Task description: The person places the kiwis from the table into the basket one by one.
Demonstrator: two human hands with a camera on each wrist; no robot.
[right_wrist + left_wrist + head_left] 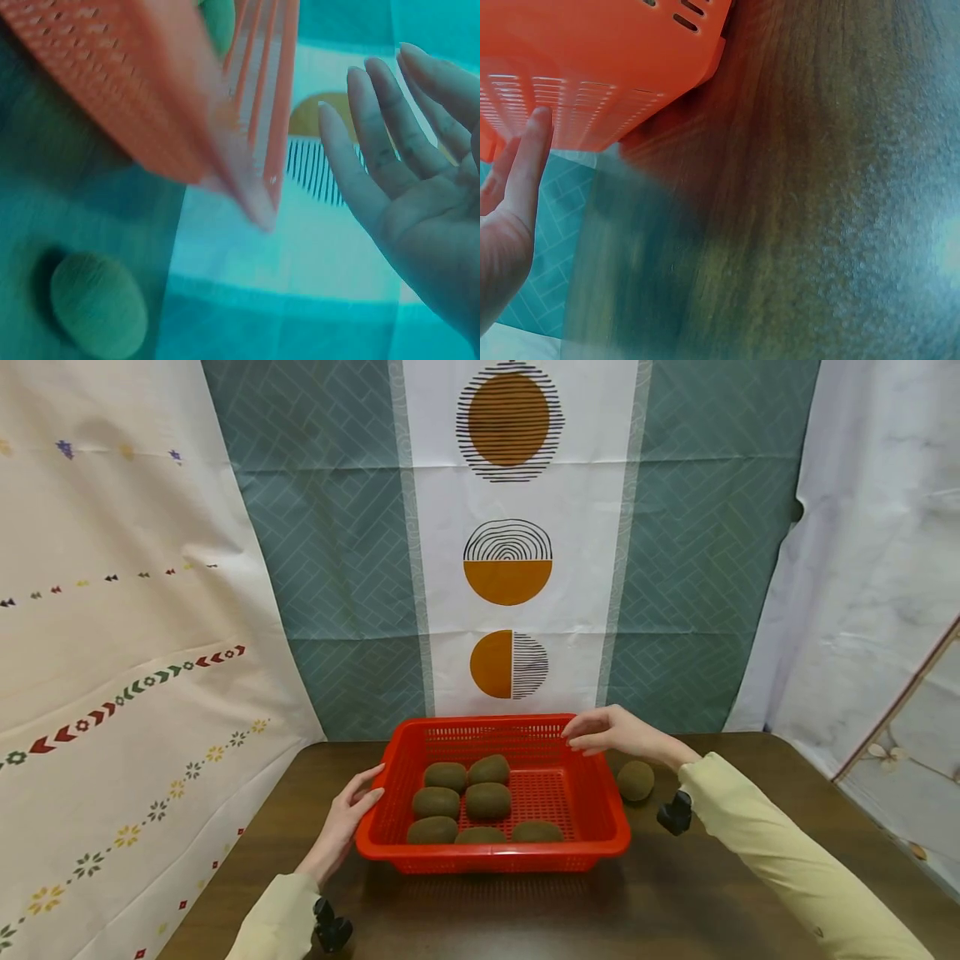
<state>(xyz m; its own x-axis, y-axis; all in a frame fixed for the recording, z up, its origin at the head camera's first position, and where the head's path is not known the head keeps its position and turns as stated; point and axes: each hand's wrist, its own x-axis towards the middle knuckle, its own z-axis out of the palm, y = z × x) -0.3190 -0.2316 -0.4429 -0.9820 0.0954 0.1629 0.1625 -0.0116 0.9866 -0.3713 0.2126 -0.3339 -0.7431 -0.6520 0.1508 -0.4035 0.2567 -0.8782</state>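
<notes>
A red plastic basket (492, 850) with slotted walls sits on the table and holds several brown, fuzzy kiwis (488, 801), mostly on its left side and along the front. My left hand (347, 810) is at the basket's left side; in the left wrist view its fairly straight fingers (531, 161) lie against the slotted wall. Over the back right corner hovers my right hand (617, 732), fingers spread and loosely bent with nothing in them, as the right wrist view also shows. One more kiwi (635, 781) lies on the table just right of the basket, below my right forearm.
The dark wooden table (480, 918) extends in front of the basket and to both sides. Behind it hangs a teal and white cloth (345, 568) with orange and black circle prints. A cream patterned cloth (135, 693) borders the left, a white floral one (870, 610) the right.
</notes>
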